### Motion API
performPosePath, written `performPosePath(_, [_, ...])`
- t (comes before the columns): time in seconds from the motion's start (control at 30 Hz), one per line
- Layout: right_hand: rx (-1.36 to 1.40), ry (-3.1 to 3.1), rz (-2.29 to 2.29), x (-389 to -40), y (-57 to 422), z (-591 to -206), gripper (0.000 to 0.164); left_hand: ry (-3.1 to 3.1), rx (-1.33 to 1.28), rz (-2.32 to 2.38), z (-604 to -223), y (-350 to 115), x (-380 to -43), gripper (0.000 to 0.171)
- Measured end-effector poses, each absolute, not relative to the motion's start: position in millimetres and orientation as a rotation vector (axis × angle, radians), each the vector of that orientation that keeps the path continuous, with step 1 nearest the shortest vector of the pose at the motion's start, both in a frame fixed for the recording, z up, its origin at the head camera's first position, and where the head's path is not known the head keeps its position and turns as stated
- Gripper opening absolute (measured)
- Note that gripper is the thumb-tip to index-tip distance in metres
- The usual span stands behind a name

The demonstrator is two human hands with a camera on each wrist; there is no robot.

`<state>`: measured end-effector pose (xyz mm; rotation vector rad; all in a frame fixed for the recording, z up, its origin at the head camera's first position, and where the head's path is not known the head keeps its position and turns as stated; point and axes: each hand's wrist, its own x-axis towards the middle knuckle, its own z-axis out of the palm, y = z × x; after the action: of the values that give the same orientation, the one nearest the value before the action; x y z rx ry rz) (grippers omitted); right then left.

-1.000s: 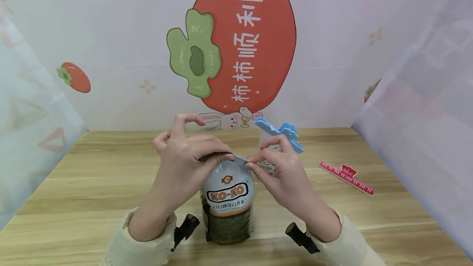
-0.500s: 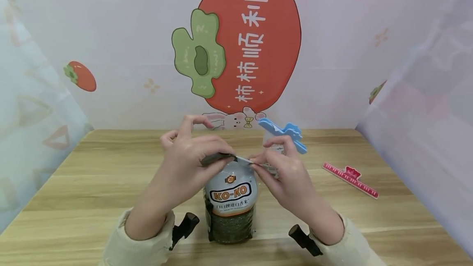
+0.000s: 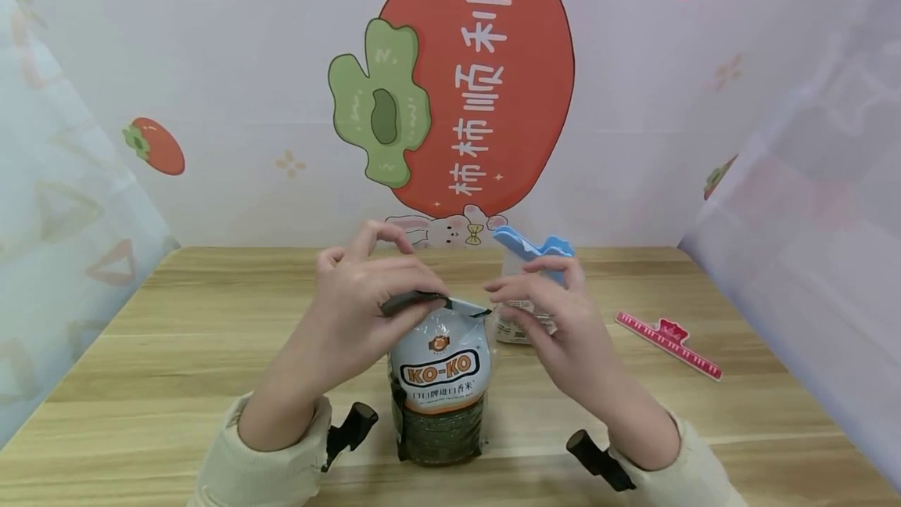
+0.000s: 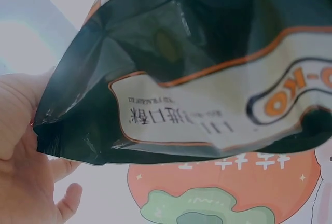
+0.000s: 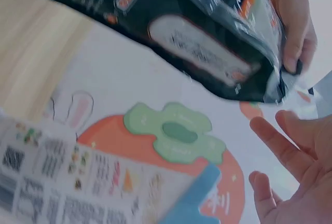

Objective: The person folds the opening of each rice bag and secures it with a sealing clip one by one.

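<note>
The right hand (image 3: 568,319) has just let go of the top edge (image 3: 466,307) of the KO-KO bag (image 3: 439,382); its fingers are spread and loosely bent, holding nothing, just beside the bag's top right corner. The left hand (image 3: 355,310) has stayed put, fingers and thumb pinching the left part of that edge. The bag stands upright on the surface (image 3: 211,335), in front of a white pack (image 3: 510,333) with a blue clip (image 3: 517,243) across its top. So one hand alone now seems to keep the edge gathered, leaving the right free; the pink clip (image 3: 669,344) lies untouched, well apart from the bag.
</note>
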<state>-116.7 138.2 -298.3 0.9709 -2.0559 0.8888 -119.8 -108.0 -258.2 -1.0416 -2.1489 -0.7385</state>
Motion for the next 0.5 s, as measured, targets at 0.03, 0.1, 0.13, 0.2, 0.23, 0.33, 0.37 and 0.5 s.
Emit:
performPosePath(0.03, [0.972, -2.039, 0.895, -117.1, 141.3, -296.9, 0.027, -2.145, -1.05, -0.746, -258.4, -108.2, -120.2, 0.017])
performPosePath(0.1, [0.979, -2.003, 0.903, -117.9, 148.6, -293.7, 0.021, -2.128, -1.085, -0.769, -259.1, -108.3, -122.2, 0.017])
performPosePath(0.13, [0.981, -1.99, 0.904, -118.1, 152.4, -291.8, 0.018, -2.116, -1.104, -0.783, -259.5, -108.2, -123.2, 0.017])
performPosePath(0.2, [0.97, -1.97, 0.909, -117.1, 159.9, -288.9, 0.014, -2.098, -1.145, -0.816, -260.2, -107.8, -125.4, 0.018])
performPosePath(0.23, [0.954, -1.977, 0.916, -116.1, 163.9, -287.4, 0.013, -2.094, -1.162, -0.833, -260.7, -107.8, -126.4, 0.019])
performPosePath(0.33, [0.876, -2.007, 0.934, -112.4, 175.0, -284.2, 0.017, -2.104, -1.178, -0.866, -261.8, -108.0, -127.9, 0.021])
performPosePath(0.37, [0.841, -2.019, 0.938, -111.5, 178.5, -283.7, 0.02, -2.112, -1.178, -0.875, -262.1, -108.1, -128.1, 0.021])
performPosePath(0.5, [0.703, -2.069, 0.938, -111.3, 192.2, -282.0, 0.035, -2.15, -1.161, -0.899, -262.8, -109.4, -127.2, 0.022])
